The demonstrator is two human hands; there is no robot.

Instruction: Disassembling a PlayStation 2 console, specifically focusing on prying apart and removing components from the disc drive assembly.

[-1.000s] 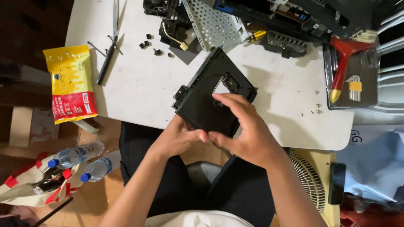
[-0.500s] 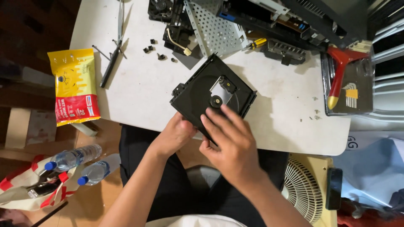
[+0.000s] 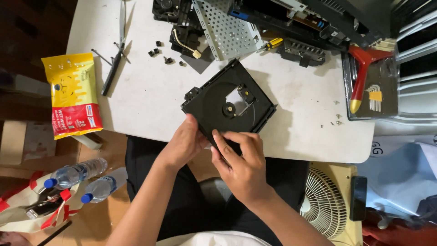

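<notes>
A black square disc-drive tray (image 3: pixel 230 102) with a round recess and a small spindle lies tilted on the white table (image 3: pixel 150 105) near its front edge. My left hand (image 3: pixel 184 141) grips the tray's near left edge. My right hand (image 3: pixel 241 159) pinches the near corner of the same tray, fingers curled over its rim. The tray's top face with the lens opening is uncovered.
Behind the tray lie a perforated metal plate (image 3: pixel 225 29), black drive parts (image 3: pixel 182 27), small black screws (image 3: pixel 159 52) and a yellow-handled screwdriver (image 3: pixel 273 43). A clear case with a red tool (image 3: pixel 368 82) sits right. A yellow and red wipes pack (image 3: pixel 73 93) overhangs the left edge. Bottles (image 3: pixel 73 175) and a fan (image 3: pixel 325 202) are on the floor.
My right hand slid off the tray's top toward its near corner, exposing the spindle and lens opening. The tray has turned slightly and sits further onto the table.
</notes>
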